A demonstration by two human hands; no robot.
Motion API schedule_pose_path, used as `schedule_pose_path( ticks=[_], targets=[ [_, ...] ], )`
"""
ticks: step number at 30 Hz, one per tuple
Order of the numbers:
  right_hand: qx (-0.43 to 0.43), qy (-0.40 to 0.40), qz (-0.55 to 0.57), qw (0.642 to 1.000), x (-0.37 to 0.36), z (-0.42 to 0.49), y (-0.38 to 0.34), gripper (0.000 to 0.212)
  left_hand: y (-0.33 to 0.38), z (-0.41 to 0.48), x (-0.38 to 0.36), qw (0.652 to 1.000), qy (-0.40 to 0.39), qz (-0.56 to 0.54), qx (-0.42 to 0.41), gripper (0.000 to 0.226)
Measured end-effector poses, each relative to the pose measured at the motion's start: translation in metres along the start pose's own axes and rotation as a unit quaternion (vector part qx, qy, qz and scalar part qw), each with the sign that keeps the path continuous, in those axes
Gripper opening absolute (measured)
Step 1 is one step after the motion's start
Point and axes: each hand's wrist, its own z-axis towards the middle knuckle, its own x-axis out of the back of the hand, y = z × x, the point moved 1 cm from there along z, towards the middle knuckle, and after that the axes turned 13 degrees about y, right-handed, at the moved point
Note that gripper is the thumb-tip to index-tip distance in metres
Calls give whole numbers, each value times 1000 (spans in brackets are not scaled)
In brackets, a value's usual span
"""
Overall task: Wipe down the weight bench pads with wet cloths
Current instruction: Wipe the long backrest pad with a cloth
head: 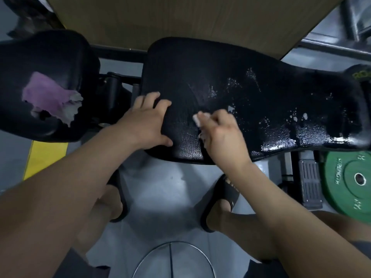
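Through the head camera I looked straight down on the long pad (261, 93), which ran from the middle of the picture off to the right. The left hand (149, 119) lay flat on its left end. Its fingers were spread and straight, with the fingertips close to the pad's left edge and the thumb toward the near edge. The right hand (220, 135) sat just to its right, fingers curled around a white cloth (197, 119) bunched against the pad, close to the near edge. Wet streaks and drops shone on the pad to the right of that hand, out toward the narrow right end.

A gap with black frame parts (114, 87) separated this pad from the seat pad (46, 57) on the left. A purple cloth (50, 97) lay crumpled on the seat pad, well apart from both hands.

A wooden panel (180, 17) stood close behind the far edge of the long pad. Below the near edge I saw grey floor (170, 187), with two feet in black sandals (226, 195) planted apart. A green weight plate (349, 183) sat low on the right, partly under that edge. A yellow stripe (46, 155) marked the floor on the left, near the seat pad.
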Motion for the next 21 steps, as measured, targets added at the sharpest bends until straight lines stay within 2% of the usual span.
schedule_pose_path(
  ticks=[1, 3, 7, 9, 11, 14, 15, 21],
  targets=[
    [-23, 24, -33, 999, 2, 0, -5, 50, -1, 2, 3, 1000, -2, 0, 2, 121],
    [-6, 26, -62, 998, 4, -11, -23, 51, -4, 5, 5, 1000, -25, -5, 15, 133],
    [50, -57, 3, 997, 11, -40, -50, 53, -6, 12, -3, 998, -54, -6, 8, 141],
    [53, -55, 13, 997, 8, -25, -41, 47, -7, 15, -3, 998, -53, -13, 10, 142],
    [29, -34, -7, 999, -1, 8, -26, 40, -6, 17, -2, 999, -49, -11, 8, 143],
    [-51, 16, -40, 998, -14, 48, -11, 38, -7, 16, -1, 999, -48, -18, 3, 143],
    [-51, 20, -43, 998, -14, 48, -15, 36, -8, 15, -1, 999, -47, -20, 2, 143],
    [80, -72, 26, 994, 6, -10, -46, 44, -11, 16, 1, 999, -46, -20, -4, 141]
  ],
)
